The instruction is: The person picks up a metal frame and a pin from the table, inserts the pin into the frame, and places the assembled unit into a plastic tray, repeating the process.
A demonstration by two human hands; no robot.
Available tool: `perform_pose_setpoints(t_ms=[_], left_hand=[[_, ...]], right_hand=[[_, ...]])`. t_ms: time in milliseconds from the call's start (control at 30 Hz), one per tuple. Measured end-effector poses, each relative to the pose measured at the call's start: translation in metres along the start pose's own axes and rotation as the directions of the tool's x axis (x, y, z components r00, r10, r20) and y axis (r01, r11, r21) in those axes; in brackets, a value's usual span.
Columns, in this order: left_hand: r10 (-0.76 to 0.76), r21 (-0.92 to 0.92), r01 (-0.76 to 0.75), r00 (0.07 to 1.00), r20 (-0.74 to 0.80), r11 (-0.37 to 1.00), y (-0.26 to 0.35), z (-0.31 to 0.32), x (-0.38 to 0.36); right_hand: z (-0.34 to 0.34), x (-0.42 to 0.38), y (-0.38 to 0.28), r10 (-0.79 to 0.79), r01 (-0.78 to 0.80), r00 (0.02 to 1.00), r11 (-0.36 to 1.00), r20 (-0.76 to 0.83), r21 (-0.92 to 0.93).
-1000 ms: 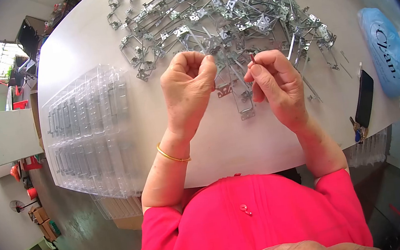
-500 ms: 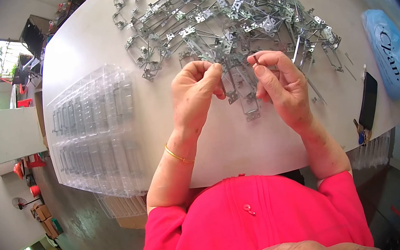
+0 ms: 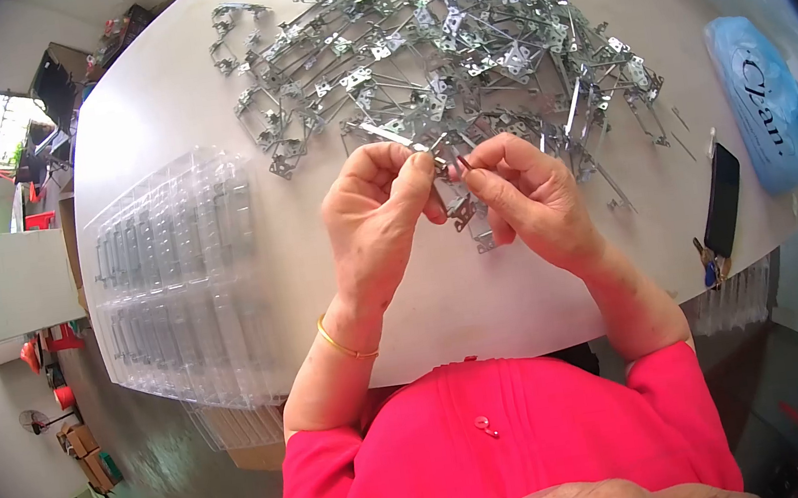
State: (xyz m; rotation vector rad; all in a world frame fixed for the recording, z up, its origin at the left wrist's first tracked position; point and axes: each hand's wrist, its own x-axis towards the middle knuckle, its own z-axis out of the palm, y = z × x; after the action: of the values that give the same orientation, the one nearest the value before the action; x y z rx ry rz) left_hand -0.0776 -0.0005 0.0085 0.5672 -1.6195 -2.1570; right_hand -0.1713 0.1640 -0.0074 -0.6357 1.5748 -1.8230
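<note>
My left hand (image 3: 375,207) is closed in a pinch on a metal bracket, whose flat, holed end (image 3: 461,213) shows below the fingertips. Thumb and forefinger of my right hand (image 3: 528,194) pinch a small dark pin (image 3: 463,164), right beside the left fingertips. Both hands meet over the table, in front of a big tangled heap of silvery metal brackets and rods (image 3: 451,31). Another bracket's flat end (image 3: 486,242) shows lower down, partly behind the right fingers.
Clear plastic trays (image 3: 180,268) with metal parts in their slots lie on the white table (image 3: 411,338) at left. On the right are a black phone (image 3: 723,196), keys (image 3: 712,263) and a blue plastic bag (image 3: 765,105). Loose thin rods (image 3: 682,131) lie near the heap.
My right hand has moved left, bringing the small pin up to the bracket in my left hand. The whole view has shifted slightly.
</note>
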Motion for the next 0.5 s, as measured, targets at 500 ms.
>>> perform_pose_setpoints(t_ms=[500], left_hand=[[-0.128,-0.174,0.13,0.992,0.018,0.976,-0.025,-0.01,0.004]], right_hand=[[0.003,0.002,0.004,-0.04,0.034,0.996,0.997,-0.078,-0.076]])
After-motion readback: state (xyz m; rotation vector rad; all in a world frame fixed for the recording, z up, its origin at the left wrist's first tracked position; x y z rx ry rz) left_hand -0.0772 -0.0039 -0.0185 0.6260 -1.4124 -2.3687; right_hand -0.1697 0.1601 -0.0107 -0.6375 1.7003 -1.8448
